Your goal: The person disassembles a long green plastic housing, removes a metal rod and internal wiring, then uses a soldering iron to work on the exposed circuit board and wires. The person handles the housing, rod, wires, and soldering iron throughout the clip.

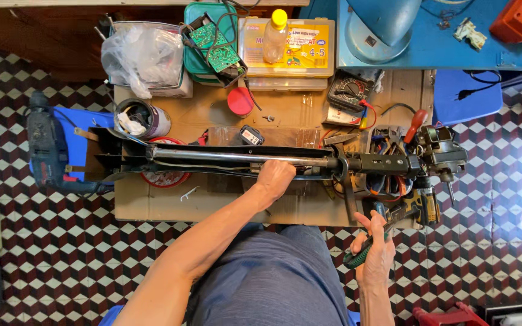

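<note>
We have the long black machine frame with its bright steel tube [243, 157] lying crosswise over the low cardboard-topped bench [212, 208], its metal head [439, 151] overhanging the right edge and its left end reaching past the red bowl [164, 175]. Our left hand [275, 178] is curled down over the middle of the frame, fingers closed against it, pinning it. Our right hand [374, 256] is wrapped around the green-and-black handle of a screwdriver [367, 238], off the bench and near our knee. In our judgement the heavy overhanging head is the risk: if the left hand eases off, the frame could roll or tip toward the tiled floor [43, 278]. A slipping screwdriver tip could also foul the loose pliers and tools [388, 151] under the frame, or catch the multimeter [347, 93] leads beside it.
</note>
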